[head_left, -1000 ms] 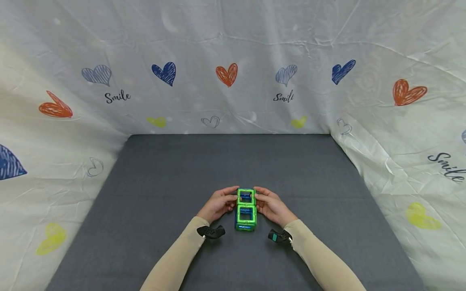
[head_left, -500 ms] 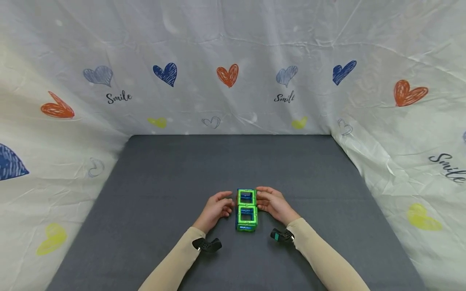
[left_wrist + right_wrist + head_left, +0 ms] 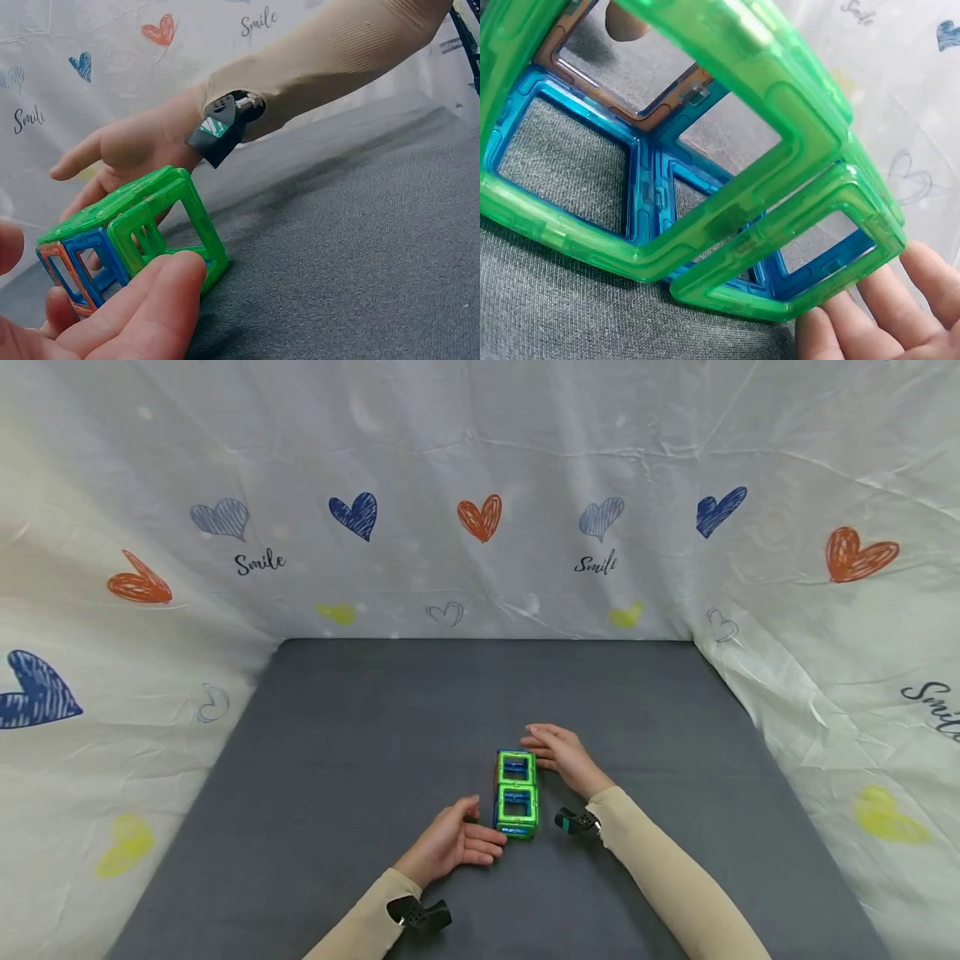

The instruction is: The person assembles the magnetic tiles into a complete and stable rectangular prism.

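Note:
A two-cell box of magnetic tiles (image 3: 516, 786) rests on the grey cloth, its frames standing edge to edge. Green frames form its top; blue frames and an orange tile (image 3: 641, 120) show in its other faces. My left hand (image 3: 450, 843) is at the near left corner, fingers extended with their tips right by the near end. At the far right corner is my right hand (image 3: 566, 760), fingers stretched out along that side. In the right wrist view, fingertips of the right hand (image 3: 892, 315) come right up to a green frame's corner.
Grey cloth (image 3: 375, 710) covers the table around the box. A white curtain (image 3: 420, 460) printed with hearts and "Smile" hangs behind and on both sides. Each wrist wears a black strap, such as the left strap (image 3: 420, 914).
My left hand has let go of the box's left side and come nearer, to its near left corner. My right hand has slid away to the far right corner. The box stays put.

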